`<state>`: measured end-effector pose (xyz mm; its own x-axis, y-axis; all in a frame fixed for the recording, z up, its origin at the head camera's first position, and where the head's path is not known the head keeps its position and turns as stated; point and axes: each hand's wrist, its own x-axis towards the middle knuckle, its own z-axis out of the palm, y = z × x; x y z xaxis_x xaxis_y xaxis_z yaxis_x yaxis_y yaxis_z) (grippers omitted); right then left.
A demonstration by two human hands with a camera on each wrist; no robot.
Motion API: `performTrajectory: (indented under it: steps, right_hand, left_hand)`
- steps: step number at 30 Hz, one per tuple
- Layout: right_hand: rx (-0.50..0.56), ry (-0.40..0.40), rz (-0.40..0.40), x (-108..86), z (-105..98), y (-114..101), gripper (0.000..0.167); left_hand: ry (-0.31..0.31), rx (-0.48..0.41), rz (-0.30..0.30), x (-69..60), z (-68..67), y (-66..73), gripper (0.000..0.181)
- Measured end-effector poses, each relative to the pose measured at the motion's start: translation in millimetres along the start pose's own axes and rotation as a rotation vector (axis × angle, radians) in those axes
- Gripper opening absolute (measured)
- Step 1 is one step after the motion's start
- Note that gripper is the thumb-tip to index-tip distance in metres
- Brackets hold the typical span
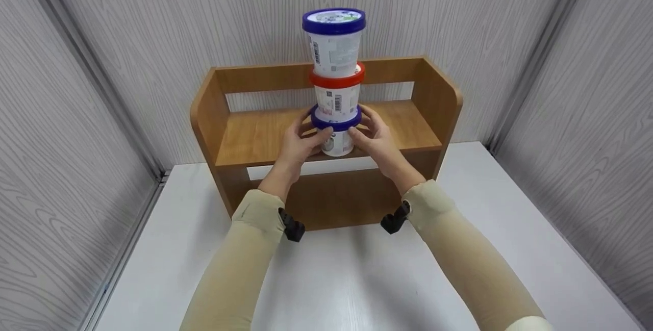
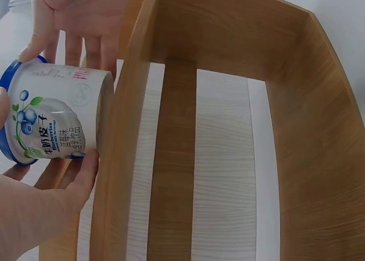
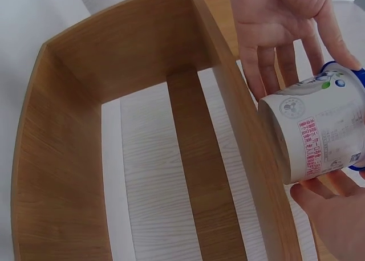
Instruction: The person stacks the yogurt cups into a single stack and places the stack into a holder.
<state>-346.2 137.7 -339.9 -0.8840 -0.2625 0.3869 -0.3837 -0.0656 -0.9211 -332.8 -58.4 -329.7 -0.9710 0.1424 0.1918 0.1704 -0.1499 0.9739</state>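
Three lidded tubs stand in one stack: a blue-lidded top tub [image 1: 335, 50], a red-lidded middle tub [image 1: 336, 101] and a blue-lidded bottom tub [image 1: 336, 143]. From the left, my left hand [image 1: 301, 145] grips the bottom tub, thumb near its lid. My right hand [image 1: 376, 139] holds the same tub from the right. Blueberries are printed on this tub [image 2: 63, 115] in the left wrist view; its red-printed side [image 3: 319, 130] faces the right wrist camera. The stack is by the front edge of the shelf's upper board [image 1: 250, 137]; the head view does not settle whether it touches.
The wooden shelf unit [image 1: 204, 117] has raised side panels, a back rail [image 1: 265, 78] and a lower compartment [image 1: 331, 198]. It stands on a white table [image 1: 336, 280]. Grey wood-grain walls [image 1: 127, 40] enclose the table at the back and both sides.
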Motion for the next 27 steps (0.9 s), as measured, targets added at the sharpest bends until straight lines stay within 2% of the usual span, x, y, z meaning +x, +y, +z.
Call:
performTrajectory:
  steps: [11, 18, 24, 27]
  right_hand:
    - [0.036, 0.054, 0.02, 14.9, 8, 3, 0.063]
    - [0.025, 0.076, 0.078, 19.0, 16, 0, 0.06]
    - [0.015, 0.089, 0.068, 17.6, 16, -3, 0.058]
    - [0.001, 0.093, 0.075, 14.0, 15, -3, 0.059]
  left_hand:
    - [0.026, 0.02, 0.023, 11.3, -9.3, -0.4, 0.072]
    - [0.08, -0.005, 0.041, 8.3, -11.6, -2.5, 0.068]
    - [0.096, -0.019, 0.079, 7.0, -11.0, -4.2, 0.067]
    - [0.102, 0.008, 0.084, 5.6, -13.9, -3.5, 0.066]
